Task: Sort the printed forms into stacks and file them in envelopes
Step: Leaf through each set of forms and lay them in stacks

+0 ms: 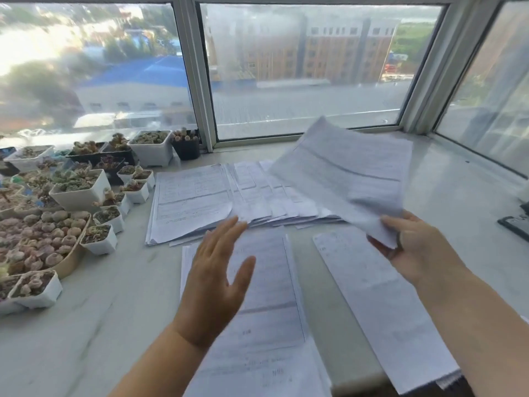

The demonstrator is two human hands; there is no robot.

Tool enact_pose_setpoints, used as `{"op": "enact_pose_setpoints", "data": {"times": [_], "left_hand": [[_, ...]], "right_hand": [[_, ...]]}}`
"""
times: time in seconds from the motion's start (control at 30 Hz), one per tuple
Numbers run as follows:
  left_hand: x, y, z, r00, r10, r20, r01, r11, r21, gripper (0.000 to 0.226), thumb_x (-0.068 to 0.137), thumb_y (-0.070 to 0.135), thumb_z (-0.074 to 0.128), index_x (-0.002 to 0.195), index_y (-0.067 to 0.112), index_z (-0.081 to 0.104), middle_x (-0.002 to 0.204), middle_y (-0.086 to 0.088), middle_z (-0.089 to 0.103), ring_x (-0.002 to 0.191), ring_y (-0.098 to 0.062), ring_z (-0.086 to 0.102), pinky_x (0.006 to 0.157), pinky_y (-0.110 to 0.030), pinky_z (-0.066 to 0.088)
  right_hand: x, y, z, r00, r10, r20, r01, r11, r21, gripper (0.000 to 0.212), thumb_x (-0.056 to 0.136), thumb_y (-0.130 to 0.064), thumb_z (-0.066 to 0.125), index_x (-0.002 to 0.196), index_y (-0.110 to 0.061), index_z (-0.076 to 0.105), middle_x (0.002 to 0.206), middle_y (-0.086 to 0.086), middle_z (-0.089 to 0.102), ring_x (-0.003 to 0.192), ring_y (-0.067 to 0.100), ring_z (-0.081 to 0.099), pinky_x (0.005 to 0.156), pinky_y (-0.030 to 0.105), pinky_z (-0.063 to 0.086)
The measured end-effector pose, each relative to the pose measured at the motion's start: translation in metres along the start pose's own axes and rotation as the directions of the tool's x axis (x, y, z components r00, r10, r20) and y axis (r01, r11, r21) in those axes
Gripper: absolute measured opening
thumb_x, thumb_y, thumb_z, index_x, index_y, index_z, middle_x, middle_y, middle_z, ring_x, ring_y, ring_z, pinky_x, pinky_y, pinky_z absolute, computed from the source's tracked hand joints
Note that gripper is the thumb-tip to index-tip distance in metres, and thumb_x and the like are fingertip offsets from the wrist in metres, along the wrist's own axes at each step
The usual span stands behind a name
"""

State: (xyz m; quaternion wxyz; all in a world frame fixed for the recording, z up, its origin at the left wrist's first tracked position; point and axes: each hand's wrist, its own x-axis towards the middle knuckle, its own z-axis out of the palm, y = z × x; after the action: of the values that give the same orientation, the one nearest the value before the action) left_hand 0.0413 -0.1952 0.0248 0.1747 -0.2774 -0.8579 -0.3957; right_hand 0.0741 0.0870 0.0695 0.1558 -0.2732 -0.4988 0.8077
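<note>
Right hand (420,247) pinches the near corner of a lifted sheet (343,170), mid-right of frame, held tilted in the air over the fanned pile (217,199) at centre. Grip there is thumb over fingers, clamped on paper only at that one corner. Left hand (217,270) is flat, fingers spread and straight, holding nothing, hovering over the near stack (269,293) at lower centre. Second stack (380,305) at lower right overhangs the counter (458,202) edge. No envelopes visible.

Risks, my read:
- Corner pinch on a floppy sheet: could fold, slip or tear when swung.
- Lower-right stack could slide off the edge if bumped by the right forearm.
- Fanned pile sits just beside the succulent pots (86,193) at left; a sweep could knock soil onto forms.
</note>
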Motion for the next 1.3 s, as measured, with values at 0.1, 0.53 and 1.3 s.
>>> {"op": "enact_pose_setpoints", "data": {"times": [0.1, 0.53, 1.3], "left_hand": [[0.043, -0.036, 0.015, 0.989, -0.144, 0.02, 0.144, 0.99, -0.005, 0.04, 0.09, 0.01, 0.06, 0.129, 0.016, 0.056, 0.135, 0.004, 0.049, 0.132, -0.015, 0.043, 0.111, -0.038, 0.035], [0.147, -0.142, 0.129, 0.859, -0.429, 0.28, 0.31, 0.87, 0.384, 0.065, 0.078, 0.059, 0.061, 0.134, 0.029, 0.046, 0.141, 0.009, 0.042, 0.137, -0.018, 0.028, 0.114, -0.046, 0.017], [0.135, -0.182, 0.097, 0.851, -0.475, 0.223, 0.508, 0.852, -0.125, 0.045, 0.07, 0.019, 0.06, 0.115, 0.028, 0.059, 0.115, 0.007, 0.063, 0.1, -0.007, 0.06, 0.085, -0.015, 0.044]], "right_hand": [[0.044, -0.012, 0.007, 0.997, 0.014, -0.072, -0.003, 0.989, 0.151, 0.028, 0.098, 0.002, 0.042, 0.082, -0.014, 0.058, 0.066, -0.001, 0.072, 0.053, 0.009, 0.068, 0.047, 0.021, 0.055], [0.193, 0.043, 0.095, 0.974, 0.155, 0.165, -0.183, 0.968, 0.172, 0.025, 0.098, 0.002, 0.042, 0.098, -0.013, 0.061, 0.08, 0.002, 0.075, 0.065, 0.016, 0.072, 0.066, 0.035, 0.061], [0.214, 0.131, 0.188, 0.773, 0.46, 0.437, -0.477, 0.875, -0.077, 0.021, 0.097, -0.003, 0.046, 0.094, -0.017, 0.06, 0.075, -0.001, 0.073, 0.076, 0.016, 0.07, 0.077, 0.057, 0.048]]}}
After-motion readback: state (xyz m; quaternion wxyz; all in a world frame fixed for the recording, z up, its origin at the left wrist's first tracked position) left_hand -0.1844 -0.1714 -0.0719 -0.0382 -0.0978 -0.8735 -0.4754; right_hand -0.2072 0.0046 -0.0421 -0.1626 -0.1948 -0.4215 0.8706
